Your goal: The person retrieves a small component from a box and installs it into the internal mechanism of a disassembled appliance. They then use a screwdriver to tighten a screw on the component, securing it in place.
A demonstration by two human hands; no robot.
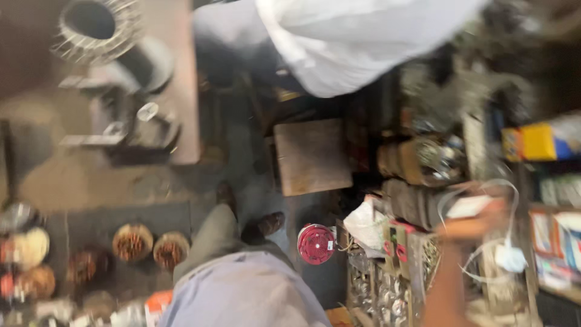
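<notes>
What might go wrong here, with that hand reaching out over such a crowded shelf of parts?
The right hand holds a small white item with a white cord looping beneath; the cord may well snag on the packed metal parts below. The floor is crowded too: the red round can sits close to the person's shoes, so a step back might knock it over.
</notes>
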